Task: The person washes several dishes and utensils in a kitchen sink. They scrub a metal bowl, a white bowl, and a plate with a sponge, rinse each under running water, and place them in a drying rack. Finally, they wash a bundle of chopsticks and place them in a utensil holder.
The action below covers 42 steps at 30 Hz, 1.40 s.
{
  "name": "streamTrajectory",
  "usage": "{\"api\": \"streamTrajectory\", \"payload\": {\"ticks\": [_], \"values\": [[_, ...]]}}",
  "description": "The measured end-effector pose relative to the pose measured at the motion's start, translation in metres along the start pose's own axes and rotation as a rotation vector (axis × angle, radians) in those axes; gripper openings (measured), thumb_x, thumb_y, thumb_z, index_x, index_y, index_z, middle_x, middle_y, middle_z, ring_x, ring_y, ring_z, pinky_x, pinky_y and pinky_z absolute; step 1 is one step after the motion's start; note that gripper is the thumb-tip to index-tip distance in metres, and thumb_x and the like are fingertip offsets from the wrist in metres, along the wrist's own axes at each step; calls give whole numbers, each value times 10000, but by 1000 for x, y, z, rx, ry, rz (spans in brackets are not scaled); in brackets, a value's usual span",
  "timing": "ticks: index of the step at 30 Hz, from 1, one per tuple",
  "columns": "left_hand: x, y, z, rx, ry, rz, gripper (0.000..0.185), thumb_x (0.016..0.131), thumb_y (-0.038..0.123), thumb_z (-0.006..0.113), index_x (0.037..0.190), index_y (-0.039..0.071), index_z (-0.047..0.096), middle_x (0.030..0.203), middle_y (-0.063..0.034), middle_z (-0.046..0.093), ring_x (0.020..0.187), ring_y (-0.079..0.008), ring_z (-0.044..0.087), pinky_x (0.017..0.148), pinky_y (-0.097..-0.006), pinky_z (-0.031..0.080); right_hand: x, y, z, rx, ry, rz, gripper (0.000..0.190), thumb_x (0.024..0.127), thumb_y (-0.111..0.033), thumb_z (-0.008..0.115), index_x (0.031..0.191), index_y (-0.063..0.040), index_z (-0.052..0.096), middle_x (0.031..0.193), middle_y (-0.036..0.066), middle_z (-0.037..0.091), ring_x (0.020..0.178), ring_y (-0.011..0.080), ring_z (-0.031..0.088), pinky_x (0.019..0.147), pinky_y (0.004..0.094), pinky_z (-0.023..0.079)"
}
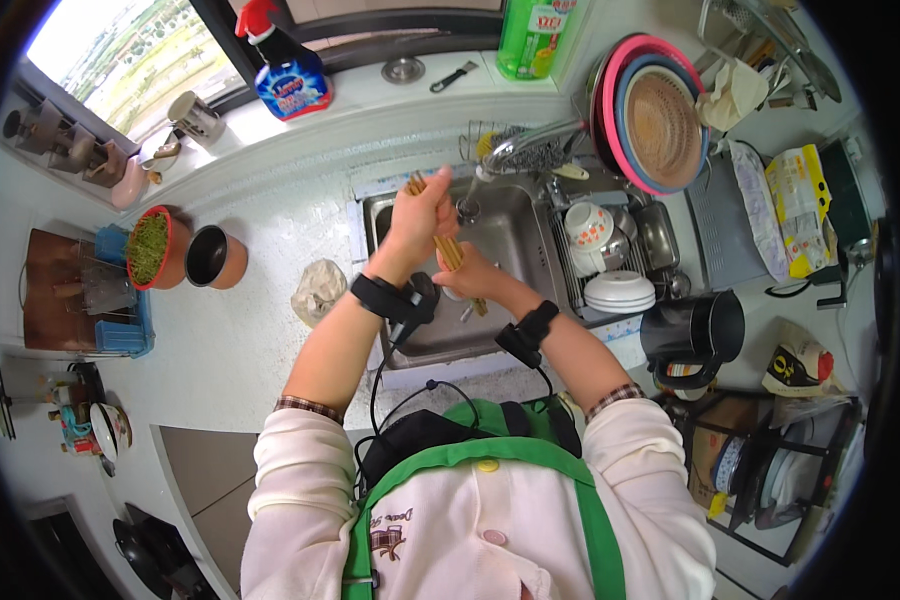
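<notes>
A bundle of wooden chopsticks (448, 251) slants across the steel sink (521, 247), held in both hands. My left hand (420, 217) is closed round its upper part, near the faucet. Lower down, my right hand (474, 271) grips the same bundle, whose lower ends stick out below the fingers. The curved metal faucet (521, 142) reaches over the sink, and a stream of water seems to fall from its spout beside my left hand. Partly hidden behind the hands, a pale item and a metal utensil lie in the basin; I cannot tell exactly what they are.
Bowls (591, 229) and stacked white plates (619, 291) sit on a drying rack at the sink's right. A black pitcher (691, 330) stands below them. Left of the sink are a crumpled plastic bag (319, 292) and two pots (216, 257). Colanders (656, 112) hang behind the faucet.
</notes>
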<state>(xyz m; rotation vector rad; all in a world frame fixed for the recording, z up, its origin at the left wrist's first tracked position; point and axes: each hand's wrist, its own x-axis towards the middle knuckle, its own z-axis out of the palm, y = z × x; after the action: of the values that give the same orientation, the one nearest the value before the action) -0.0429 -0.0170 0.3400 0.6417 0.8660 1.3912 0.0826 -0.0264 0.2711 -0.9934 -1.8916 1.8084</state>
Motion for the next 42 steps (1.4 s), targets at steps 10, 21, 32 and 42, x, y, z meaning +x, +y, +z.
{"api": "streamTrajectory", "payload": {"ticks": [10, 21, 32, 42], "values": [[1, -176, -73, 309, 392, -143, 391, 907, 314, 481, 727, -21, 574, 709, -21, 580, 656, -90, 512, 635, -214, 430, 33, 119, 24, 599, 473, 219, 682, 874, -541, 365, 1357, -73, 254, 1372, 92, 299, 1265, 190, 268, 1004, 304, 240], [25, -218, -78, -11, 318, -395, 803, 850, 631, 283, 1348, 1, 252, 1376, -111, 306, 1248, -209, 294, 1026, -315, 216, 49, 149, 19, 831, 533, 481, 572, 888, -549, 321, 1089, -45, 505, 1045, 53, 523, 961, 154, 468, 831, 292, 380], [42, -233, -89, -77, 440, -627, 461, 897, 507, 362, 1041, 99, 523, 960, -39, 544, 876, -169, 490, 803, -325, 402, 67, 181, 13, 970, 495, 485, 785, 841, -625, 337, 1280, 23, 378, 1281, 143, 423, 1153, 200, 400, 956, 311, 319], [49, -226, -84, 19, 407, -606, 605, 863, 595, 320, 1105, 65, 485, 979, -84, 547, 894, -231, 495, 837, -388, 396, 62, 172, 16, 951, 486, 324, 759, 845, -621, 339, 1289, -7, 358, 1289, 120, 394, 1173, 195, 373, 973, 293, 294]]}}
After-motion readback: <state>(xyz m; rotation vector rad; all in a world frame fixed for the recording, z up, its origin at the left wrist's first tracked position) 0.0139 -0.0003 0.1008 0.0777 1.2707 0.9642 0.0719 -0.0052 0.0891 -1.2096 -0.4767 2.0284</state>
